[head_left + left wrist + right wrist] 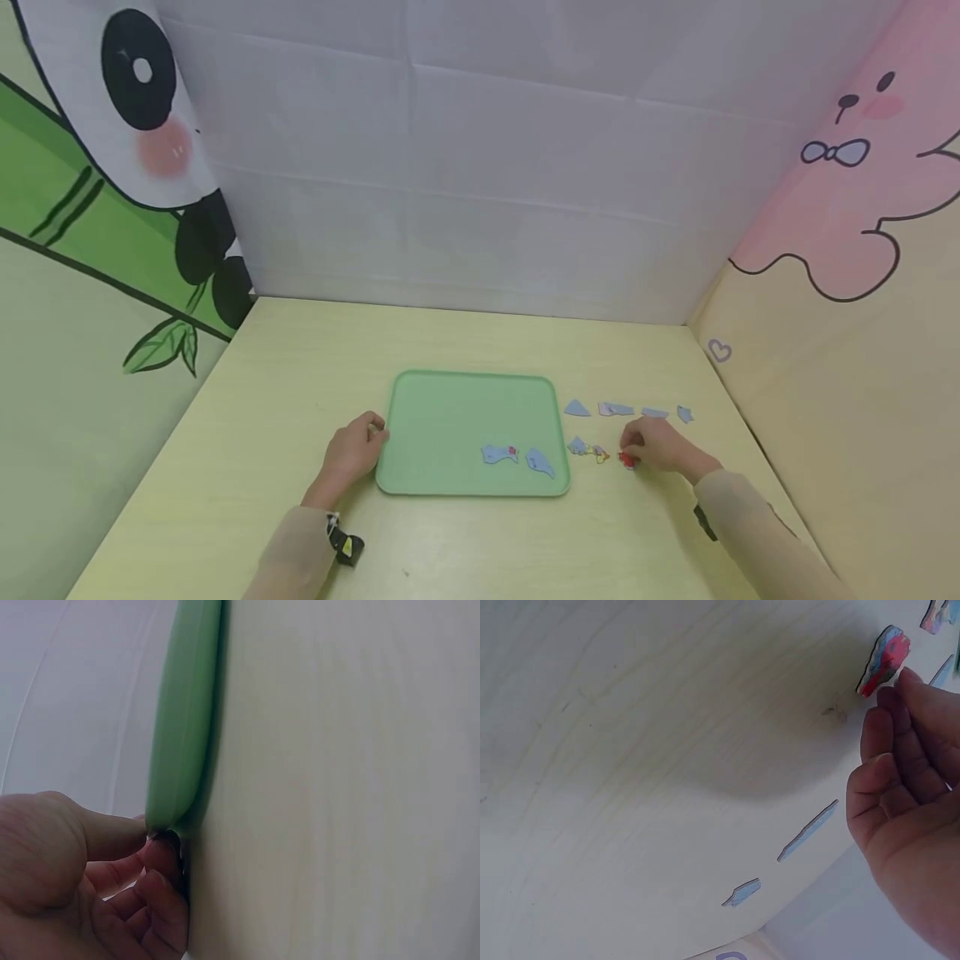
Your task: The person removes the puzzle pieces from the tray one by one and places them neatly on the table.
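Observation:
My left hand (356, 446) pinches the left rim of a green tray (442, 425) between thumb and curled fingers; the left wrist view shows the thumb right at the rim's edge. On the tray lie two light-blue puzzle pieces, one with a red spot (498, 454) and a plain one (540, 462) to its right. Right of the tray, my right hand (658, 446) pinches a red and blue puzzle piece (885, 661) by its edge, close over the table. The fingers partly cover that piece in the head view.
Several puzzle pieces lie right of the tray: a blue triangle (577, 407), a long piece (617, 409), a narrow strip (655, 412), a small piece (685, 413) and yellow-blue pieces (588, 449). A white wall (480, 208) stands behind the pale wooden table (322, 350).

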